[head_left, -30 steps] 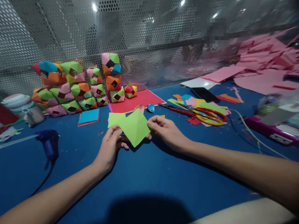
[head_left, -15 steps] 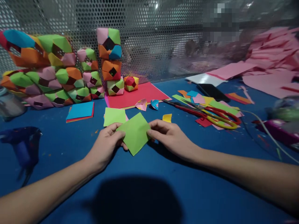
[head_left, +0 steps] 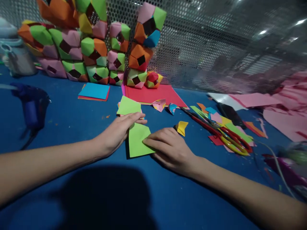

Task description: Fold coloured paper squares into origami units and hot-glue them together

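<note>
A light green square sheet of paper (head_left: 139, 142) lies on the blue table in front of me, lightly creased. My right hand (head_left: 171, 150) pinches its right side, fingers together on top of the paper; the thumb is hidden. Along the upper left edge of the sheet is my left hand (head_left: 120, 129), its fingers stretched out and holding nothing. Just beyond those fingers sits a small stack topped by another green sheet (head_left: 129, 106). A folded yellow paper piece (head_left: 182, 127) rests past my right knuckles.
Folded paper modules (head_left: 94, 48) are stacked at the back left against a perforated metal screen (head_left: 182, 48). A glue gun (head_left: 31, 105) and a blue-topped paper stack (head_left: 94, 91) are at left. Scissors (head_left: 230, 137) lie among paper scraps at right, near a dark phone (head_left: 230, 113).
My view has shifted and tilted. The green sheet has turned and now lies on the table. My left hand has let go and straightened its fingers; the right still holds the sheet's right side.
</note>
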### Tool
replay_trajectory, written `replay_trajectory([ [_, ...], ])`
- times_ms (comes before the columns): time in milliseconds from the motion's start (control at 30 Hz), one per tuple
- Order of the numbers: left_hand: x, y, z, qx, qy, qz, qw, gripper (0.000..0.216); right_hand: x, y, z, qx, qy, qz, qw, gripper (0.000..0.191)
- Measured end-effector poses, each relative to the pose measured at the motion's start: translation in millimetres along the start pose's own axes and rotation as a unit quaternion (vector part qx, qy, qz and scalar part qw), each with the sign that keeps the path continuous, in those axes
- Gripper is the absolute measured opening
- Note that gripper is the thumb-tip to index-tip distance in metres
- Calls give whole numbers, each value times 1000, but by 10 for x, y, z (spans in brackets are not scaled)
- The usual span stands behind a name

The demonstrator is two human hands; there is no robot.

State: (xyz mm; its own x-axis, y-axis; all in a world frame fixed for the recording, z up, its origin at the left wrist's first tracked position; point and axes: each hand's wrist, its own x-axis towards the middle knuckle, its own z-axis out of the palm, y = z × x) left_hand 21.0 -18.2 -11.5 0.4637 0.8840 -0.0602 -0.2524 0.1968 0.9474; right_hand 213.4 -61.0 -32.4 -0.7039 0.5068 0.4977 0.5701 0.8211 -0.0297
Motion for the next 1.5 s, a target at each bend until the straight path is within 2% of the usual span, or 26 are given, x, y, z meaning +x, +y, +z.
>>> replay_trajectory([
  [100, -31, -19, -13, 49, -37, -1, 998, 40, 6, -1, 6, 20, -28, 7, 999, 31],
  [167, -56, -19, -24, 102, -62, 5, 993, 58, 0, 6, 8, 29, -33, 13, 999, 32],
  [233, -85, -14, -31, 157, -88, 25, 983, 72, -15, 13, 10, 44, -25, 25, 998, 30],
  [333, -130, -5, -34, 215, -118, 81, 966, 78, -33, 9, -2, 62, 7, 48, 997, 34],
  [400, -159, -3, -34, 236, -122, 112, 958, 78, -32, -6, -26, 72, 24, 53, 996, 49],
  [467, -186, -5, -32, 258, -120, 124, 951, 77, -24, -23, -53, 95, 33, 60, 993, 53],
  [600, -218, -38, -15, 302, -126, 136, 935, 77, -19, -34, -58, 112, 55, 110, 986, 36],
  [733, -230, -105, -8, 328, -131, 179, 918, 73, -42, -12, -6, 111, 8, 100, 989, 28],
  [833, -240, -142, -36, 366, -142, 213, 895, 72, -60, -1, 4, 124, 47, 130, 983, 19],
  [933, -236, -141, -75, 413, -106, 210, 880, 63, -69, 1, -7, 117, 71, 155, 978, 17],
  [1000, -220, -128, -90, 440, -73, 194, 873, 54, -69, 6, -9, 111, 58, 156, 980, 16],
  [1100, -195, -112, -93, 476, -65, 174, 860, 47, -71, 20, 4, 103, 44, 147, 983, 19],
  [1333, -196, -83, -111, 562, -103, 224, 789, 41, -52, 11, 3, 93, 33, 131, 986, 23],
  [1500, -199, -7, -127, 615, -146, 214, 744, 38, -32, 6, -18, 98, -10, 116, 988, 31],
])
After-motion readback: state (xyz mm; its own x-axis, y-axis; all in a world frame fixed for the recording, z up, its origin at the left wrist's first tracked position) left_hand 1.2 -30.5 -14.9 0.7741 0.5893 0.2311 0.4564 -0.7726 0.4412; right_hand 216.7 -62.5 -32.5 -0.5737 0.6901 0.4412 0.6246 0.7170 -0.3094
